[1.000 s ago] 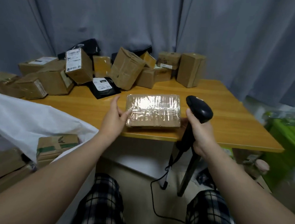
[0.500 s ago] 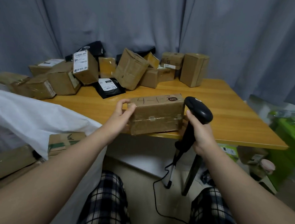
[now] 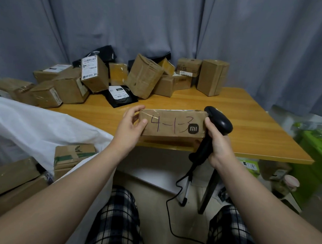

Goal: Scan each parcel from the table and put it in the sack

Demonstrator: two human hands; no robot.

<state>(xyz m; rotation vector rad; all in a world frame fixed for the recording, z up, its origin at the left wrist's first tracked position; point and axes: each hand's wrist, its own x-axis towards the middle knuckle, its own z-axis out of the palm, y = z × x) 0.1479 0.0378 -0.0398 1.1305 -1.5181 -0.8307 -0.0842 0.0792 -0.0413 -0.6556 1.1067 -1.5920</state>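
Left hand (image 3: 129,125) pinches parcel (image 3: 172,123) end; right hand (image 3: 218,141) grips scanner (image 3: 222,122); forearms extended.

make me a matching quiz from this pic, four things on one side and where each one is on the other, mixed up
1 brown cardboard parcel marked 4-1-3
2 black handheld barcode scanner
3 black plastic mailer bag
4 white sack

a lying flat on the wooden table
b gripped by the right hand
c open left of the table, boxes inside
d held at one end by the left hand

Pairs: 1-d, 2-b, 3-a, 4-c
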